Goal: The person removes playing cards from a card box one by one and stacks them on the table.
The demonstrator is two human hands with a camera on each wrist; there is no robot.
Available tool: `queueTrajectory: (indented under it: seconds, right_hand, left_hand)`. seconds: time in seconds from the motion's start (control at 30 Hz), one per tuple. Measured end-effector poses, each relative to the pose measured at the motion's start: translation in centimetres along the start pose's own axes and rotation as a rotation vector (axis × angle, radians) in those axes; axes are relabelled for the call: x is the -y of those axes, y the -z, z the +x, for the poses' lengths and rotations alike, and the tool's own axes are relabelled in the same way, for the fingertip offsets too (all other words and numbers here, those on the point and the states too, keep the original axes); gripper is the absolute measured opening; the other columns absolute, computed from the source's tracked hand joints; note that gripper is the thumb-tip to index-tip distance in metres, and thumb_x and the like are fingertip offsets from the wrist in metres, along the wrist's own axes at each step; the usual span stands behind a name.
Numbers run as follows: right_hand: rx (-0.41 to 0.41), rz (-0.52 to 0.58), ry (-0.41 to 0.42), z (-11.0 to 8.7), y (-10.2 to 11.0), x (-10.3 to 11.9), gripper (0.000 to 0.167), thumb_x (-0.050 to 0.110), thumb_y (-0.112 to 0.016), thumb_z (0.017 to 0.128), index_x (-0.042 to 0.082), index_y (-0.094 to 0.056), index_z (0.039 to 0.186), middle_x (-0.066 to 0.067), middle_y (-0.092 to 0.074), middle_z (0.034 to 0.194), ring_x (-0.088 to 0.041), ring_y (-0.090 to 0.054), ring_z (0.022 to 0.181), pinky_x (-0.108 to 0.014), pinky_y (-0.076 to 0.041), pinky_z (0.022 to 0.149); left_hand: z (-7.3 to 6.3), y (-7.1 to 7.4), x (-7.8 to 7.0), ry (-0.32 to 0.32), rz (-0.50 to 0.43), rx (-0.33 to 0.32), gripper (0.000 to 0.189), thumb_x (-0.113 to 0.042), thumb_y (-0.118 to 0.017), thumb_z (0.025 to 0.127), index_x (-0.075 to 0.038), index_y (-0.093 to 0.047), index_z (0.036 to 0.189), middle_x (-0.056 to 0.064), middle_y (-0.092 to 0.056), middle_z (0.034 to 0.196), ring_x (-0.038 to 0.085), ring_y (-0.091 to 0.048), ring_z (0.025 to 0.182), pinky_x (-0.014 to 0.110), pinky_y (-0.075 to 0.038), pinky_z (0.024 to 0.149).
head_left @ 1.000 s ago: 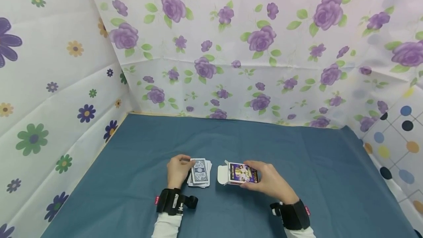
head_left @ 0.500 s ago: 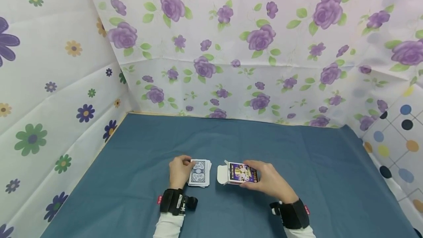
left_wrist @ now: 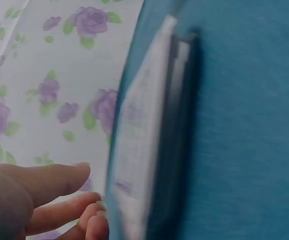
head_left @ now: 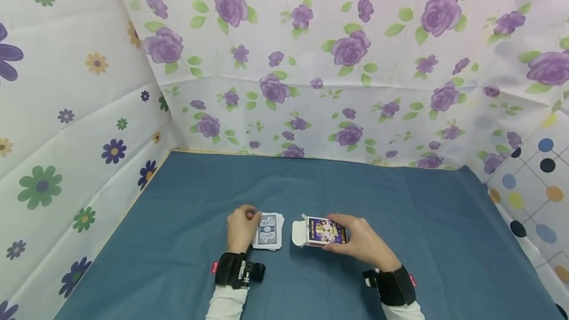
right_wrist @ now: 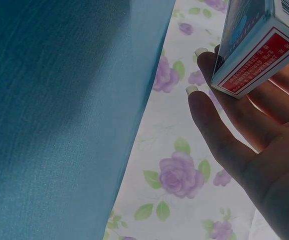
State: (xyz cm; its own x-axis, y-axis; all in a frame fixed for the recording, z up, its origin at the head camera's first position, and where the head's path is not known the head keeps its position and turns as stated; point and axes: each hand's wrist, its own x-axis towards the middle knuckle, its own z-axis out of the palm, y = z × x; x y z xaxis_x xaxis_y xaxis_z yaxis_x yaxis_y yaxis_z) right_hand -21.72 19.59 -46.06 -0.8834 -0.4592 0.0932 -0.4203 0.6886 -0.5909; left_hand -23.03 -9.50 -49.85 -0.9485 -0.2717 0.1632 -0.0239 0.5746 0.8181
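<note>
A stack of playing cards (head_left: 268,231), patterned blue-grey backs up, lies on the blue cloth with a few edges sticking out. At its left side is my left hand (head_left: 241,228). In the left wrist view, the fingers (left_wrist: 59,182) are loosely bent beside the blurred cards (left_wrist: 139,135), with nothing between them; whether a fingertip touches the stack I cannot tell. My right hand (head_left: 365,242) grips a purple and gold card box (head_left: 326,232) by its right end, its white flap open toward the cards. The right wrist view has the box's (right_wrist: 259,60) red-labelled end up close.
The blue cloth (head_left: 204,181) covers the table. Behind it hangs a curtain (head_left: 311,63) with purple roses, and patterned sheets (head_left: 58,137) close off the sides. Each wrist wears a black strap (head_left: 395,288) with a camera.
The skewed cards have become a neater stack, first within the earlier half second. My left hand shifted slightly, and its fingers have drawn back a little from the top card. The right hand keeps still.
</note>
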Motion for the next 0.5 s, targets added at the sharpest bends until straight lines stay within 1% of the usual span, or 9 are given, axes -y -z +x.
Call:
queueTrajectory:
  seconds: [0.07, 0.1, 0.17, 0.23, 0.3, 0.33, 0.37, 0.43, 0.5]
  right_hand:
    - [0.001, -0.007, 0.01, 0.0, 0.0, 0.0, 0.075, 0.052, -0.075, 0.077, 0.006, -0.057, 0.133, -0.011, -0.063, 0.128, -0.015, -0.062, 0.102, -0.028, -0.049, 0.077]
    - [0.0, -0.011, 0.013, 0.0, 0.0, 0.0, 0.075, 0.052, -0.075, 0.078, 0.006, -0.057, 0.133, -0.011, -0.063, 0.128, -0.015, -0.062, 0.103, -0.028, -0.049, 0.077]
    - [-0.003, -0.005, 0.012, 0.1, 0.0, -0.1, 0.074, 0.051, -0.076, 0.077, 0.006, -0.057, 0.134, -0.01, -0.063, 0.128, -0.015, -0.062, 0.103, -0.028, -0.049, 0.078]
    - [-0.007, -0.001, 0.015, 0.1, 0.0, -0.1, 0.074, 0.051, -0.076, 0.077, 0.006, -0.057, 0.134, -0.009, -0.063, 0.128, -0.015, -0.063, 0.103, -0.027, -0.049, 0.077]
    - [-0.012, 0.008, 0.021, 0.2, 0.0, -0.1, 0.073, 0.05, -0.076, 0.078, 0.007, -0.057, 0.134, -0.009, -0.064, 0.128, -0.014, -0.063, 0.102, -0.026, -0.05, 0.077]
    - [-0.014, 0.012, 0.028, 0.1, 0.0, 0.0, 0.073, 0.05, -0.076, 0.078, 0.006, -0.057, 0.134, -0.009, -0.064, 0.128, -0.015, -0.064, 0.101, -0.027, -0.05, 0.077]
    - [-0.018, 0.012, 0.036, 0.1, 0.0, 0.0, 0.073, 0.049, -0.076, 0.078, 0.006, -0.057, 0.134, -0.01, -0.064, 0.128, -0.015, -0.064, 0.101, -0.027, -0.051, 0.077]
    - [-0.024, 0.005, 0.059, 0.1, -0.1, 0.0, 0.072, 0.049, -0.075, 0.079, 0.005, -0.057, 0.133, -0.011, -0.064, 0.127, -0.018, -0.065, 0.102, -0.029, -0.052, 0.078]
    - [-0.027, 0.0, 0.07, 0.0, -0.2, 0.0, 0.071, 0.049, -0.075, 0.079, 0.006, -0.058, 0.133, -0.011, -0.064, 0.127, -0.02, -0.065, 0.104, -0.03, -0.053, 0.079]
  left_hand:
    - [-0.2, 0.4, -0.5, -0.076, -0.025, 0.012, 0.023, -0.014, -0.063, 0.093, 0.001, -0.067, 0.11, 0.013, -0.064, 0.085, 0.018, -0.057, 0.069, 0.039, -0.044, 0.06]
    - [-0.3, 0.6, -0.8, -0.113, -0.046, 0.033, 0.021, -0.014, -0.063, 0.093, 0.001, -0.068, 0.108, 0.013, -0.065, 0.085, 0.018, -0.056, 0.068, 0.039, -0.045, 0.059]
    - [-0.3, 1.0, -1.8, -0.193, -0.089, 0.112, 0.017, -0.013, -0.063, 0.093, -0.001, -0.07, 0.104, 0.011, -0.066, 0.085, 0.016, -0.058, 0.069, 0.037, -0.047, 0.059]
    - [-0.4, 1.2, -3.0, -0.239, -0.132, 0.232, 0.014, -0.014, -0.066, 0.091, -0.004, -0.071, 0.099, 0.009, -0.068, 0.085, 0.015, -0.059, 0.071, 0.034, -0.048, 0.059]
    - [-0.6, 1.2, -4.4, -0.251, -0.165, 0.355, 0.011, -0.015, -0.069, 0.089, -0.006, -0.073, 0.094, 0.007, -0.068, 0.082, 0.015, -0.059, 0.067, 0.028, -0.047, 0.06]
    - [-0.9, 1.0, -4.9, -0.261, -0.172, 0.406, 0.011, -0.015, -0.069, 0.089, -0.006, -0.074, 0.093, 0.007, -0.068, 0.081, 0.015, -0.058, 0.066, 0.026, -0.046, 0.06]
    - [-1.1, 0.7, -5.4, -0.254, -0.17, 0.445, 0.011, -0.017, -0.07, 0.088, -0.007, -0.074, 0.091, 0.006, -0.067, 0.079, 0.013, -0.056, 0.064, 0.024, -0.045, 0.058]
    - [-1.7, 0.0, -6.0, -0.256, -0.144, 0.485, 0.012, -0.018, -0.071, 0.088, -0.007, -0.074, 0.088, 0.004, -0.064, 0.074, 0.01, -0.051, 0.058, 0.022, -0.04, 0.054]
    - [-2.4, -0.7, -6.2, -0.252, -0.117, 0.486, 0.014, -0.019, -0.072, 0.087, -0.006, -0.073, 0.083, 0.002, -0.058, 0.068, 0.007, -0.043, 0.053, 0.021, -0.035, 0.05]
